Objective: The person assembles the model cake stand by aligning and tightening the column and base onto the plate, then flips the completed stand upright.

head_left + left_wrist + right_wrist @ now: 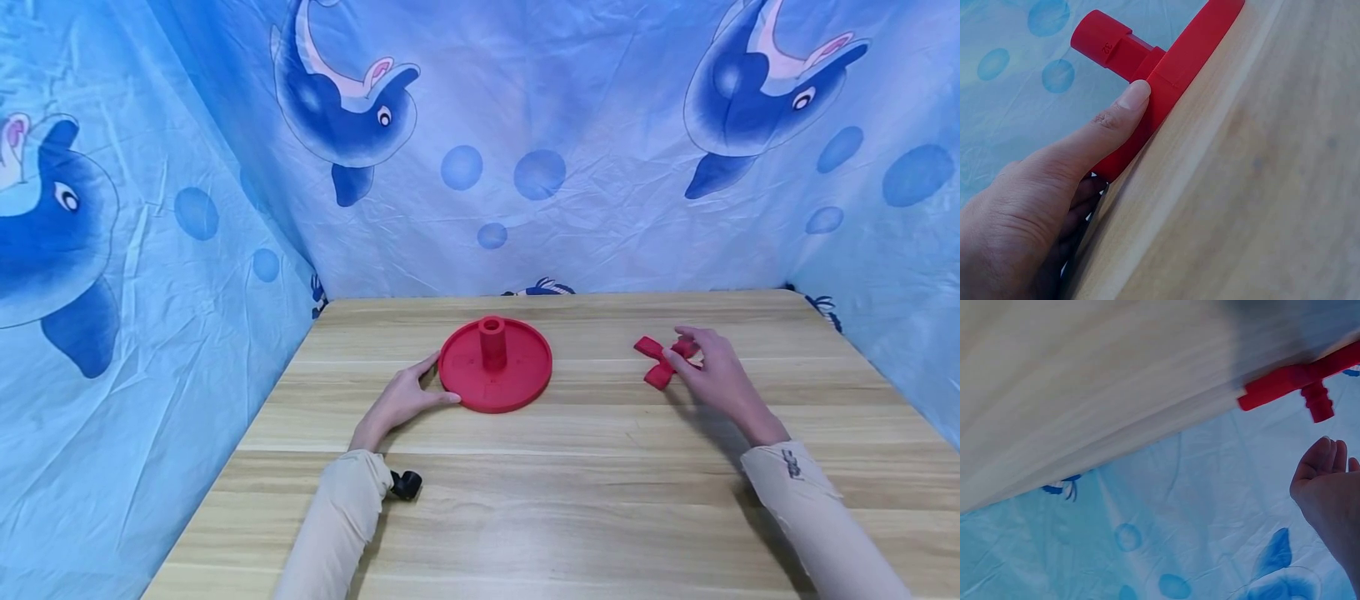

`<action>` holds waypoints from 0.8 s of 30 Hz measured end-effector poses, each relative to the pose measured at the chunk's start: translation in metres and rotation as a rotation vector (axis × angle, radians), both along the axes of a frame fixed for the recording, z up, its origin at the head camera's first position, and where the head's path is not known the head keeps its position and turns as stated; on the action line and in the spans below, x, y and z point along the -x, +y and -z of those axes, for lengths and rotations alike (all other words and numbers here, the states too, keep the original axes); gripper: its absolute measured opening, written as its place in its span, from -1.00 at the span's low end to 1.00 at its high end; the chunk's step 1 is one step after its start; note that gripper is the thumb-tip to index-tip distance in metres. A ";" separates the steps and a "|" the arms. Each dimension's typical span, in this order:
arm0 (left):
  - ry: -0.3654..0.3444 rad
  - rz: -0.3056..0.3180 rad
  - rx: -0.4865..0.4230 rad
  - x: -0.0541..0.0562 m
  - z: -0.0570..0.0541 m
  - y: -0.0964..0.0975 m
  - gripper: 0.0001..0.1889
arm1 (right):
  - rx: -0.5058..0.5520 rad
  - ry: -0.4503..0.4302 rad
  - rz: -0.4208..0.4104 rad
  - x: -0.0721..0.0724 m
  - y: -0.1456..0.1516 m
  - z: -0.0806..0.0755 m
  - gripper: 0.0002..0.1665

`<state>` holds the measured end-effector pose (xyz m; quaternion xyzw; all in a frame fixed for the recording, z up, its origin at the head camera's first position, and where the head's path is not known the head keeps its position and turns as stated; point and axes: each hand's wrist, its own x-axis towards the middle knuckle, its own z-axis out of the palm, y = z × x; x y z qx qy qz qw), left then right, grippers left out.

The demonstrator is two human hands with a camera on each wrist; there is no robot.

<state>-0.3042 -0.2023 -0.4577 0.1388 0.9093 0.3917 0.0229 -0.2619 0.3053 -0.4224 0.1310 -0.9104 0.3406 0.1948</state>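
On the table a round red base [517, 379] lies flat, a hollow post [492, 343] standing up from its middle. My left hand [405, 396] holds the base's left edge: the thumb [1132, 97] lies on the side of the rim, and the other fingers are partly hidden behind it. To the right is a red cross-shaped piece [660, 373] with a short ribbed peg [1318, 403] on it. My right hand [712, 367] hovers over this piece, its fingers loosely bent. In the right wrist view a gap shows between the fingertips and the peg.
A wood-grain table [570, 500] extends around both pieces. Blue cloth [600, 242] printed with dolphins and bubbles hangs behind it and at both sides. A small black device [406, 485] sits at my left wrist.
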 end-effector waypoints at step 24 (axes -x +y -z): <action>-0.002 -0.002 -0.006 0.001 0.001 0.000 0.11 | -0.133 -0.210 0.109 -0.015 0.039 0.015 -0.27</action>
